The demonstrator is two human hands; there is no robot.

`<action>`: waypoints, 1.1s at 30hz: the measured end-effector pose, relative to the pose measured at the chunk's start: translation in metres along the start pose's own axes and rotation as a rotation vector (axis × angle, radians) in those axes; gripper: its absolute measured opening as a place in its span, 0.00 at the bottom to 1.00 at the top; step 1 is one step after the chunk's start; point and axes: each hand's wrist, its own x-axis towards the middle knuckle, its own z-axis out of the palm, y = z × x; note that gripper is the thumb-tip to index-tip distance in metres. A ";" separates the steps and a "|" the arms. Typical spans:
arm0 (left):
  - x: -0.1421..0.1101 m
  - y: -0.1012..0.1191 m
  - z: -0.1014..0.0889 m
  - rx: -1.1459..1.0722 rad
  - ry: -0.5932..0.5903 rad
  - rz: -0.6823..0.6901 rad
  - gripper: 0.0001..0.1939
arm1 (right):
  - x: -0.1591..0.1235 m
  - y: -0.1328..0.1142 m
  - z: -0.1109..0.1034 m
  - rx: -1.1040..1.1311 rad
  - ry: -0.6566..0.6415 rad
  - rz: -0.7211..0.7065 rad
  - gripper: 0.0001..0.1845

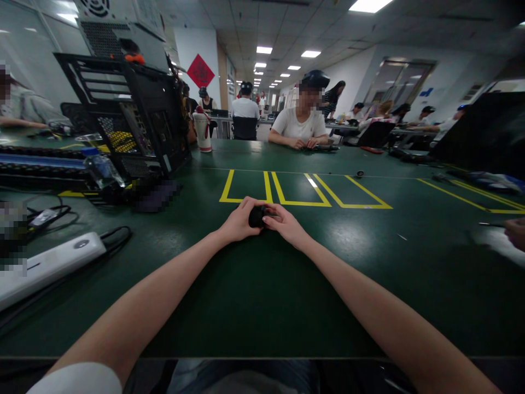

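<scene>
A small black rounded object [256, 217], shaped somewhat like a computer mouse, is held low over the green table [254, 295]. My left hand [240, 220] wraps round its left side, thumb below and fingers above. From the right, my right hand [287, 224] closes its thumb and fingers at the object's right edge. Something thin and greyish shows between the right thumb and fingers, too small to name. Much of the black object is hidden by the fingers. Just beyond the hands, yellow tape [301, 204] marks several open-ended boxes on the table.
To the left stand a black computer case [151, 120], a water bottle [102, 167] and a white power strip [53, 262] with cables. A paper cup [202, 131] is behind. Across the table sits a person [301, 123]. Another person's hand [515, 232] enters at right, by a thin tool.
</scene>
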 end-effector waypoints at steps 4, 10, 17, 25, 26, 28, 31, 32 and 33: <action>-0.001 0.000 -0.001 -0.006 -0.007 0.007 0.29 | -0.003 -0.003 0.000 -0.010 -0.036 -0.055 0.17; 0.000 -0.001 0.001 0.007 -0.010 0.001 0.29 | -0.004 -0.002 0.002 0.021 0.010 -0.076 0.12; 0.000 0.001 0.000 -0.004 -0.012 -0.002 0.29 | -0.001 -0.004 0.000 -0.082 0.004 -0.113 0.18; 0.000 -0.003 0.002 0.008 0.013 0.015 0.29 | -0.004 -0.003 0.003 -0.047 0.013 -0.100 0.14; 0.000 -0.003 0.002 0.009 0.012 0.016 0.29 | -0.004 -0.003 0.003 -0.039 0.012 -0.092 0.13; 0.000 -0.003 0.002 0.012 0.010 0.015 0.29 | -0.003 -0.003 0.004 -0.031 0.018 -0.083 0.12; 0.000 -0.002 0.002 0.012 -0.003 0.007 0.29 | -0.002 -0.004 0.002 -0.021 0.036 -0.047 0.15; 0.000 -0.002 0.001 0.010 -0.006 0.005 0.30 | -0.001 -0.004 0.002 -0.018 0.037 -0.024 0.17; 0.000 -0.002 0.001 0.009 -0.007 0.004 0.30 | -0.001 -0.005 0.001 -0.017 0.030 -0.004 0.18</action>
